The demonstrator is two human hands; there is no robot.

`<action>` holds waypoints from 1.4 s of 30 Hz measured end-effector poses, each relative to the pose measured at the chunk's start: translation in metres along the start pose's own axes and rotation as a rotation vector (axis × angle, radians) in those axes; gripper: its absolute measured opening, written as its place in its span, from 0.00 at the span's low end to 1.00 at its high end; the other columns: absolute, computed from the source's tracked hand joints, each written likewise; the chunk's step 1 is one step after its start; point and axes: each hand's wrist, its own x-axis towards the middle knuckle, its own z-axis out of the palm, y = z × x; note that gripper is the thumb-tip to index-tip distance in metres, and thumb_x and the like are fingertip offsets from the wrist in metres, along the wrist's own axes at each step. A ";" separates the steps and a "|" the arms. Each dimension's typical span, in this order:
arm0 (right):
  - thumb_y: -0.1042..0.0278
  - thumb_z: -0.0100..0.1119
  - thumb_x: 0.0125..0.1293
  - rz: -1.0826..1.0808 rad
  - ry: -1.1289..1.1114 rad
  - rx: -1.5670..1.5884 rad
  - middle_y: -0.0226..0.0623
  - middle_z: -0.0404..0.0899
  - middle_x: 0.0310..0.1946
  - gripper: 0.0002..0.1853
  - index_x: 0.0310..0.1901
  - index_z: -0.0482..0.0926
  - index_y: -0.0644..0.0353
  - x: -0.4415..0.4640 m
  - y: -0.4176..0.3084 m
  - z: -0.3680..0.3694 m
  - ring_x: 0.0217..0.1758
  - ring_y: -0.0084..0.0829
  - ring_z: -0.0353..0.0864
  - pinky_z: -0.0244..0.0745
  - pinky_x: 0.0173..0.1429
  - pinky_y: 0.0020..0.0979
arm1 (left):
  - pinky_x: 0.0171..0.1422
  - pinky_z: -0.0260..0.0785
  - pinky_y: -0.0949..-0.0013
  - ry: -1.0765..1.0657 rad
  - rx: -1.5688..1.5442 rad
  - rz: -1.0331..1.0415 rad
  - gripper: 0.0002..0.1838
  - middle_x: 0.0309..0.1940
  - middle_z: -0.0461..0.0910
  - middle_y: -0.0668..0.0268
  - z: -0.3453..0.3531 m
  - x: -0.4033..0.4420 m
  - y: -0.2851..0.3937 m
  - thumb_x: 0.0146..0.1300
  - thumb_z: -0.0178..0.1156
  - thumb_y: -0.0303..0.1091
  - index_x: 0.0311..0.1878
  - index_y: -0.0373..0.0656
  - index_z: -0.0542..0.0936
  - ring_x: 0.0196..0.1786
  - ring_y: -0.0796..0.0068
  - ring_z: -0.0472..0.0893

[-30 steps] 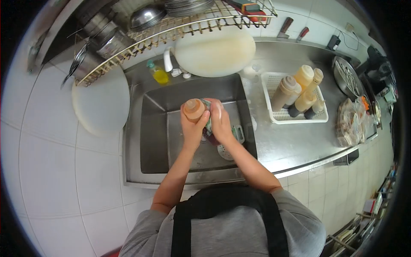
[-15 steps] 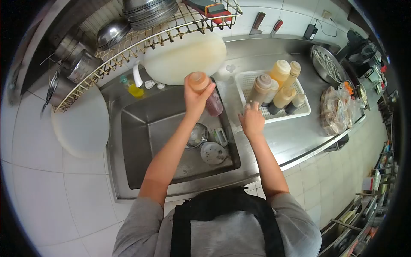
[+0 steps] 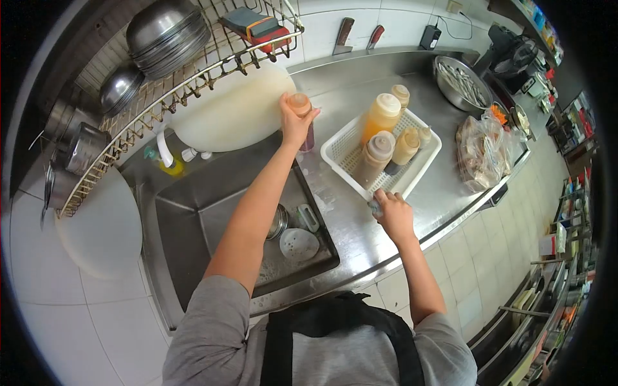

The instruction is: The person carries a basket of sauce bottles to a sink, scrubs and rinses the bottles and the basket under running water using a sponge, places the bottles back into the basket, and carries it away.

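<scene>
My left hand (image 3: 296, 125) is closed around the upper part of a squeeze bottle (image 3: 308, 141) with an orange-tinted cap and dark reddish contents. The bottle stands about upright by the sink's back right corner. My right hand (image 3: 395, 215) is closed at the near corner of a white plastic basket (image 3: 344, 168). A small pale bluish thing (image 3: 375, 207) shows under its fingers; its kind is unclear. Several squeeze bottles stand in the basket, among them a yellow one (image 3: 381, 119), a greyish-brown one (image 3: 375, 157) and a tan one (image 3: 405, 147).
In the steel sink (image 3: 193, 222) lie a white perforated dish (image 3: 299, 244) and metal bowls (image 3: 278, 222). A wire rack (image 3: 187, 93) overhangs the back left. A bowl of small fish (image 3: 462, 83) and a plastic bag (image 3: 484, 151) are right on the counter. Two knives (image 3: 344, 35) hang behind.
My left hand has moved the bottle from above the sink edge to the counter side, more upright. My right hand has shifted to the basket's near corner, and its fingers have curled. The view has shifted.
</scene>
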 end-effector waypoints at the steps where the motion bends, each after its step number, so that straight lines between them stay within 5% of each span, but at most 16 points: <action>1: 0.65 0.74 0.48 0.005 0.004 0.006 0.36 0.81 0.36 0.29 0.52 0.73 0.51 -0.002 0.001 -0.001 0.44 0.40 0.81 0.79 0.43 0.40 | 0.70 0.61 0.56 0.065 0.097 0.088 0.49 0.62 0.66 0.51 -0.001 -0.004 0.016 0.49 0.79 0.41 0.68 0.36 0.58 0.64 0.57 0.69; 3: 0.65 0.74 0.47 0.018 0.015 0.018 0.36 0.80 0.36 0.29 0.52 0.72 0.51 -0.004 0.003 -0.004 0.44 0.40 0.81 0.79 0.43 0.40 | 0.73 0.56 0.53 0.195 0.287 0.267 0.52 0.66 0.62 0.49 0.000 -0.031 0.052 0.47 0.80 0.43 0.69 0.36 0.58 0.69 0.53 0.64; 5: 0.65 0.74 0.48 0.028 0.038 0.034 0.35 0.80 0.36 0.29 0.53 0.72 0.52 -0.004 0.002 -0.003 0.43 0.41 0.81 0.79 0.44 0.41 | 0.74 0.53 0.50 -0.113 -0.004 0.360 0.54 0.69 0.57 0.48 0.005 -0.068 0.075 0.44 0.81 0.45 0.69 0.37 0.58 0.72 0.50 0.59; 7: 0.66 0.73 0.48 0.041 0.057 0.052 0.36 0.80 0.36 0.28 0.52 0.72 0.53 -0.004 -0.004 -0.003 0.43 0.41 0.81 0.79 0.44 0.41 | 0.73 0.55 0.50 -0.388 -0.211 0.330 0.55 0.68 0.61 0.49 0.028 -0.101 0.090 0.43 0.81 0.44 0.70 0.38 0.58 0.72 0.50 0.61; 13: 0.73 0.70 0.51 0.036 0.250 0.288 0.43 0.76 0.41 0.25 0.52 0.71 0.57 -0.014 -0.030 -0.011 0.47 0.46 0.78 0.77 0.48 0.41 | 0.63 0.69 0.58 -0.348 -0.248 0.017 0.45 0.55 0.75 0.55 0.076 -0.133 0.103 0.46 0.80 0.39 0.64 0.38 0.64 0.59 0.60 0.76; 16: 0.74 0.70 0.52 0.131 0.382 0.600 0.43 0.75 0.40 0.24 0.51 0.72 0.59 -0.018 -0.042 -0.010 0.46 0.44 0.78 0.77 0.49 0.39 | 0.59 0.71 0.62 -0.179 -0.379 -0.047 0.41 0.51 0.77 0.57 0.069 -0.125 0.100 0.47 0.79 0.38 0.60 0.38 0.66 0.54 0.65 0.78; 20: 0.58 0.54 0.74 0.549 0.051 1.886 0.40 0.78 0.47 0.14 0.48 0.74 0.62 -0.017 -0.050 -0.017 0.47 0.29 0.78 0.77 0.46 0.32 | 0.62 0.69 0.64 -0.043 -0.603 -0.062 0.37 0.53 0.75 0.60 0.016 -0.096 0.140 0.52 0.76 0.35 0.61 0.39 0.65 0.55 0.68 0.77; 21: 0.54 0.44 0.79 0.415 0.108 1.848 0.39 0.77 0.50 0.18 0.53 0.74 0.62 -0.014 -0.052 -0.018 0.48 0.28 0.78 0.78 0.45 0.28 | 0.62 0.69 0.65 -0.018 -0.636 -0.050 0.37 0.53 0.74 0.61 0.001 -0.089 0.150 0.52 0.75 0.34 0.61 0.39 0.65 0.55 0.69 0.76; 24: 0.56 0.45 0.78 0.272 0.546 1.747 0.41 0.78 0.52 0.19 0.59 0.73 0.61 0.010 -0.098 -0.055 0.53 0.32 0.79 0.76 0.56 0.31 | 0.62 0.68 0.66 0.038 -0.718 -0.049 0.36 0.54 0.73 0.63 -0.048 -0.092 0.162 0.54 0.74 0.32 0.62 0.39 0.64 0.55 0.72 0.75; 27: 0.65 0.51 0.74 -0.035 0.780 1.168 0.44 0.74 0.55 0.15 0.55 0.78 0.63 0.035 -0.154 -0.071 0.62 0.40 0.71 0.62 0.69 0.37 | 0.63 0.66 0.67 0.062 -0.686 -0.062 0.35 0.54 0.73 0.63 -0.091 -0.113 0.153 0.56 0.71 0.33 0.64 0.39 0.65 0.55 0.72 0.74; 28: 0.66 0.50 0.74 -0.090 0.807 1.154 0.46 0.77 0.52 0.14 0.52 0.81 0.64 0.044 -0.176 -0.073 0.58 0.42 0.74 0.64 0.67 0.38 | 0.63 0.66 0.67 0.106 -0.701 -0.069 0.34 0.54 0.73 0.63 -0.107 -0.119 0.158 0.57 0.71 0.33 0.64 0.39 0.65 0.55 0.73 0.74; 30: 0.66 0.48 0.74 -0.256 0.689 1.248 0.46 0.80 0.47 0.15 0.51 0.81 0.66 0.052 -0.195 -0.064 0.54 0.44 0.76 0.65 0.67 0.39 | 0.64 0.66 0.67 0.204 -0.728 -0.085 0.33 0.55 0.73 0.64 -0.140 -0.131 0.165 0.58 0.70 0.33 0.64 0.38 0.65 0.56 0.73 0.74; 33: 0.65 0.46 0.75 0.094 0.139 1.257 0.50 0.81 0.44 0.17 0.51 0.81 0.67 0.051 -0.196 -0.003 0.53 0.46 0.78 0.67 0.65 0.40 | 0.64 0.65 0.68 0.334 -0.643 -0.098 0.32 0.55 0.73 0.65 -0.196 -0.135 0.157 0.60 0.68 0.32 0.64 0.38 0.66 0.56 0.73 0.74; 37: 0.63 0.42 0.75 -0.195 0.522 1.060 0.54 0.80 0.48 0.19 0.54 0.79 0.67 0.023 -0.271 0.015 0.54 0.47 0.80 0.71 0.58 0.38 | 0.63 0.67 0.66 0.378 -0.521 -0.155 0.31 0.54 0.75 0.64 -0.240 -0.158 0.138 0.59 0.67 0.32 0.64 0.39 0.67 0.56 0.71 0.76; 40: 0.62 0.43 0.74 -0.397 0.233 1.405 0.49 0.79 0.51 0.20 0.57 0.77 0.66 0.032 -0.301 -0.026 0.53 0.42 0.80 0.71 0.58 0.35 | 0.61 0.70 0.65 0.369 -0.408 -0.097 0.31 0.52 0.76 0.61 -0.269 -0.179 0.139 0.58 0.68 0.33 0.63 0.39 0.68 0.54 0.68 0.78; 42: 0.61 0.45 0.72 -0.284 -0.310 1.568 0.42 0.79 0.51 0.19 0.58 0.76 0.61 0.054 -0.300 0.011 0.51 0.33 0.78 0.72 0.55 0.32 | 0.59 0.71 0.64 0.419 -0.416 -0.075 0.31 0.51 0.77 0.60 -0.295 -0.177 0.135 0.57 0.68 0.34 0.63 0.39 0.69 0.53 0.67 0.79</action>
